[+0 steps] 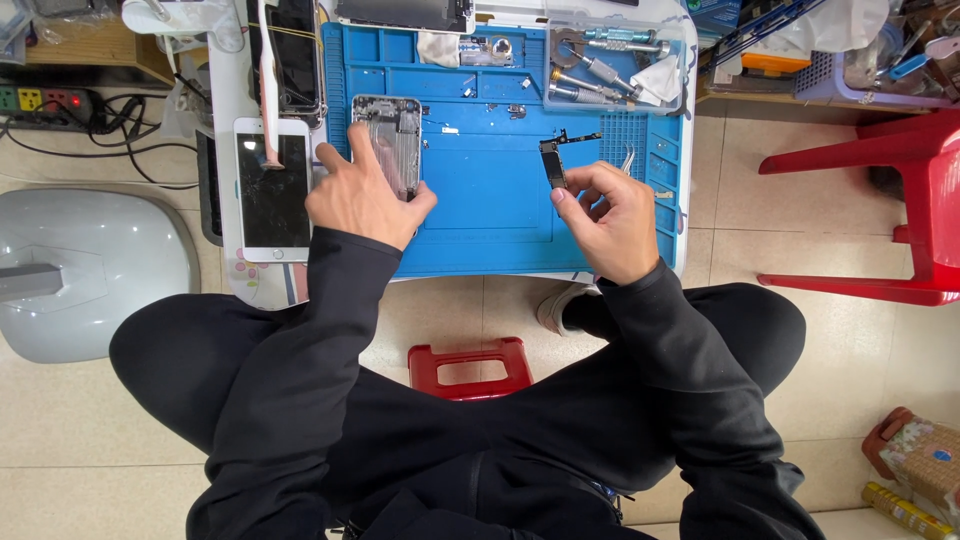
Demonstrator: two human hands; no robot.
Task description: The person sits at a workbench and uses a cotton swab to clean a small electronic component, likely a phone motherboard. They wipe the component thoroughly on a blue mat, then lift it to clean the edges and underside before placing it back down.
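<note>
Left hand (362,197): fingers pressed on the opened phone housing (390,140), pinning it flat to the blue mat (490,210).
Right hand (610,215): thumb and fingers pinched together on a small dark circuit board (553,162), lifted just above the mat.
Beside the left hand: a white phone (272,190) with a dark screen, to its outer side.
Beyond the right hand: a clear tray of metal tools (612,62).
Step in hand: by the look of it, handling the board out of the housing.
Next move calls for: a steady pinch and careful alignment.

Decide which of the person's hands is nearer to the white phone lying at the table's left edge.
Left. The left hand rests on the opened phone shell, just beside the white phone. The right hand is far across the blue mat, holding a small circuit board.
</note>
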